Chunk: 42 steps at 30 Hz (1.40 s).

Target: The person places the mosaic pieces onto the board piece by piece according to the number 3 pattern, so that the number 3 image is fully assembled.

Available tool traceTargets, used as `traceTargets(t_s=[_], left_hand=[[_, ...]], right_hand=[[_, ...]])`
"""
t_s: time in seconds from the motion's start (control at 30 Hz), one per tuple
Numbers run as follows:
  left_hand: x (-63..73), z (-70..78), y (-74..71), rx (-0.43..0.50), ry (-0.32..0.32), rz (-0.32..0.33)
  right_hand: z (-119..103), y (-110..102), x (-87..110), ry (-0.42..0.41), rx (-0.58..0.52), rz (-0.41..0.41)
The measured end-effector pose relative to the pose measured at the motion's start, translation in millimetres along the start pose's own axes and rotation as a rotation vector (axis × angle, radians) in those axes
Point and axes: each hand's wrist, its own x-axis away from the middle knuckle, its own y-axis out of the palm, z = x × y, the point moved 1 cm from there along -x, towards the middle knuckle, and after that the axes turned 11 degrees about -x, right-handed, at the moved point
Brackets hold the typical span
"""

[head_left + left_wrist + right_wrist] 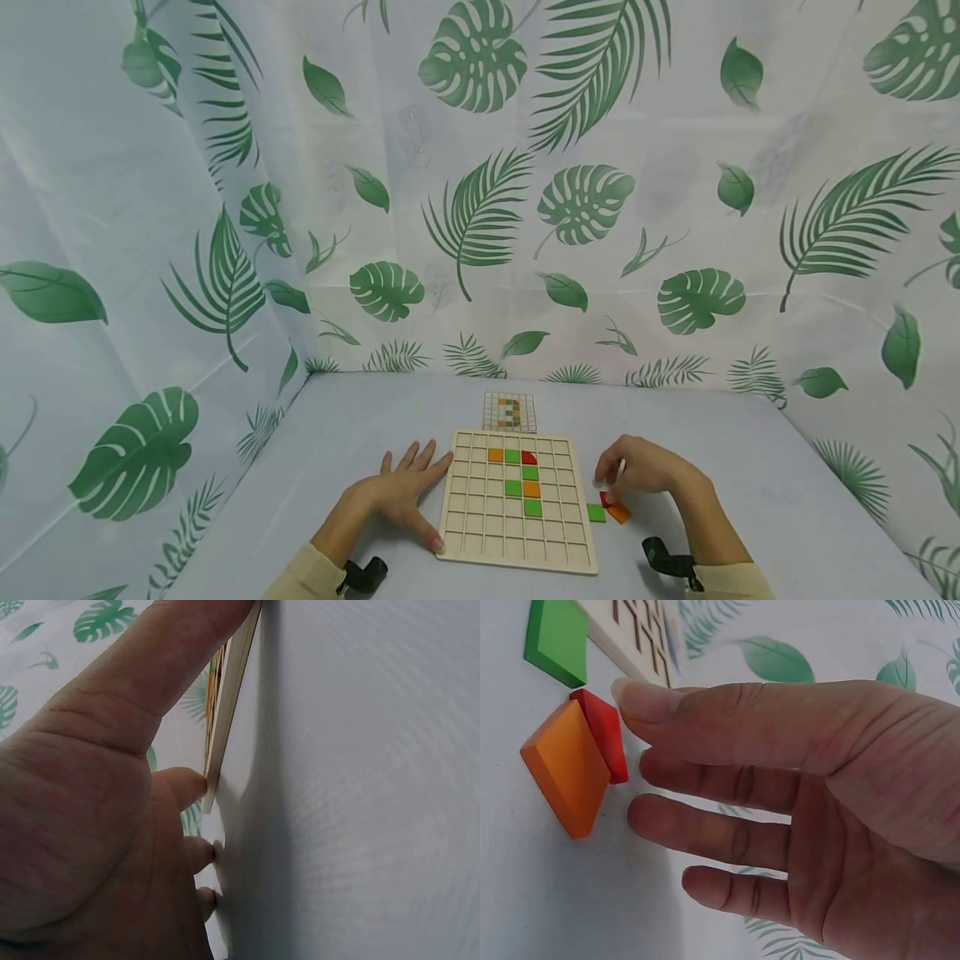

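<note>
Touching the wooden grid board [480, 546] at its left edge, left hand [401, 493] lies spread, gripping nothing. Right hand [647, 467] grasps nothing, fingers slightly bent, beside green tile [557, 641], red tile [606, 736] and orange tile [570, 769], all loose right of the board, green nearest it. Tiles look light, rigid, smooth; likely best pinched by opposite side edges.
</note>
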Motion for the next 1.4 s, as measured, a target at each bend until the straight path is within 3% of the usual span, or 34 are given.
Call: traceTargets(t_s=[0.2, 0.37, 0.97, 1.4], left_hand=[[-0.4, -0.2, 0.5, 0.0, -0.002, 0.001], [-0.3, 0.6, -0.4, -0.006, -0.006, -0.001], [0.8, 1.4, -2.7, -0.02, -0.005, 0.01], [0.8, 1.1, -1.4, -0.013, -0.003, 0.005]], right_hand=[[-3, 4, -2.1, 0.083, 0.026, 0.028], [-5, 8, -4.4, 0.093, 0.037, 0.038], [-6, 10, -4.3, -0.048, 0.02, 0.004], [-4, 11, -4.2, -0.057, 0.007, -0.023]])
